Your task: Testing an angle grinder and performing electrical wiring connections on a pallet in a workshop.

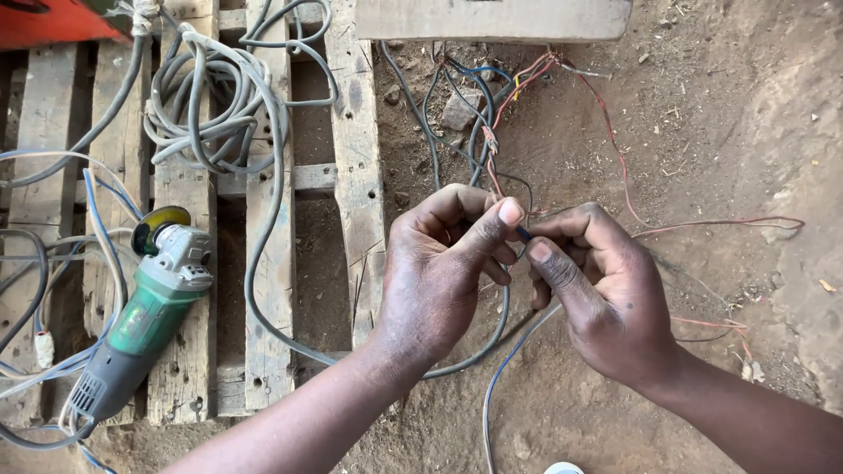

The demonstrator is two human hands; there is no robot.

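My left hand [443, 268] and my right hand [597, 290] meet in the middle of the view, thumbs and forefingers pinched together on the end of a thin blue wire [524, 233]. The blue wire trails down from my right hand to the bottom edge of the view. Just beyond my hands a tangle of red, blue and dark wires [487, 132] lies on the dirt. A grey cable [492, 338] loops under my left wrist.
A green and grey angle grinder [145, 320] lies on a wooden pallet [356, 167] at the left, among coiled grey cables [206, 96]. A wooden block [492, 17] sits at the top. Thin red wires [702, 224] trail right across bare dirt.
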